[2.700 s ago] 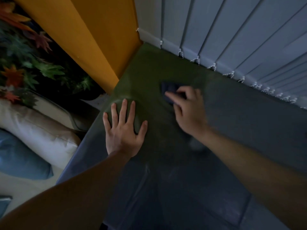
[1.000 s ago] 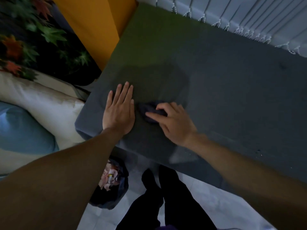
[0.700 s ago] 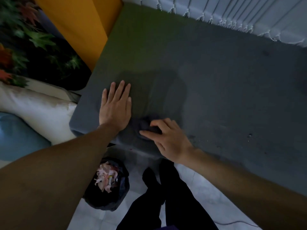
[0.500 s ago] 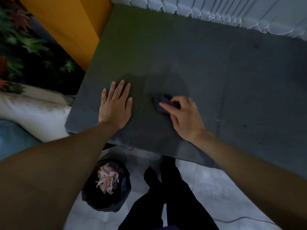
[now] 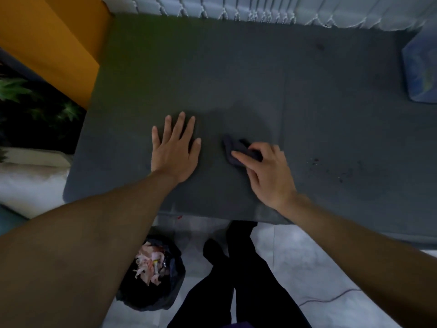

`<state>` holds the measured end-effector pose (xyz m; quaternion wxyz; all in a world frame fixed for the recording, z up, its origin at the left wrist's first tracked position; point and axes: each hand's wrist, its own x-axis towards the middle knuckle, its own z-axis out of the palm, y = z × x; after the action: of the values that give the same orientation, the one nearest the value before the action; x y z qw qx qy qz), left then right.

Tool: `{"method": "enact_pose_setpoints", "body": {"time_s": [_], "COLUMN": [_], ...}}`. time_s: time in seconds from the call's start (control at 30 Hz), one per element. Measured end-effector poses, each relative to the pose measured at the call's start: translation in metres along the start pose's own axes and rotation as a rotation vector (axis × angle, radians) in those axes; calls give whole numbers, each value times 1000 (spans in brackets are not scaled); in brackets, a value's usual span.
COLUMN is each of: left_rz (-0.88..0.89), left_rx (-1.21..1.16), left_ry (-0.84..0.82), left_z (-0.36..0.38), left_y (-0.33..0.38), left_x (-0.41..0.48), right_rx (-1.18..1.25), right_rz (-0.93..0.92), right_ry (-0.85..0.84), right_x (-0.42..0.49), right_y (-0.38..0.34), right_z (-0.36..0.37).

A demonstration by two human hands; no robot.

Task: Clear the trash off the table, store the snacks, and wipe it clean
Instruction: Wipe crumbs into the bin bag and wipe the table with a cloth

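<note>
Here: left grip (image 5: 176, 153) spread on table (image 5: 236, 79); right grip (image 5: 267, 171) pinching cloth (image 5: 233, 146); crumbs (image 5: 313, 161) rightward; trash bag (image 5: 142, 297) below.

Person seen from the head camera: bare arms, black legwear.
The left forearm (image 5: 82, 245) takes up most of the lower left of the frame. The right forearm (image 5: 354, 240) comes in from the lower right. Both are uncovered along all the length in view. The left hand (image 5: 176, 152) and right hand (image 5: 269, 176) are bare as well. In the lower centre are black trousers (image 5: 238, 287), plain and fairly loose, with two legs showing; the light is too dim to make out fabric detail. The feet (image 5: 212, 250) above them are equally dark, and I can't tell whether that is socks or shoes. A thin purple strip (image 5: 236, 325) sits at the bottom edge, centre. It looks like cloth, but I can't tell which garment.
</note>
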<state>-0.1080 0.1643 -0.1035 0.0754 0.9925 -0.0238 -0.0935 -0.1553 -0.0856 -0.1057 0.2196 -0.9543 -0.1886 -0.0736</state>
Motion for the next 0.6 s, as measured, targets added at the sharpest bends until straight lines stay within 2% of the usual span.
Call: {"method": "enact_pose_setpoints", "body": {"time_s": [0.03,0.17,0.23,0.33,0.4,0.53,0.6], "left_rz": [-18,-32,0,-33,-65,-76,-69], "left_rx": [9,-5,4,-26,-41,-43,-30], "left_ry": [-2,17,31,34,47,63,75], "left_z": [2,2,0,-3,-5,-10,-13], "left_y": [4,15,19,25,27,26,26], "left_x": [0,4,10,29,42,66,78], "right_rx": [26,58,26,6,18,28,6], "right_rz": [-34,-397,-374,-65,15,-402,-382], "right_ry": [-13,-218,-196,-44,6,-138,-131], "right_x": [-10,-34,-18,13,18,8,29], "right_y": [-5,0,19,30,20,10,28], "right_z": [2,-10,-13,-11,-5,-2,-5]}}
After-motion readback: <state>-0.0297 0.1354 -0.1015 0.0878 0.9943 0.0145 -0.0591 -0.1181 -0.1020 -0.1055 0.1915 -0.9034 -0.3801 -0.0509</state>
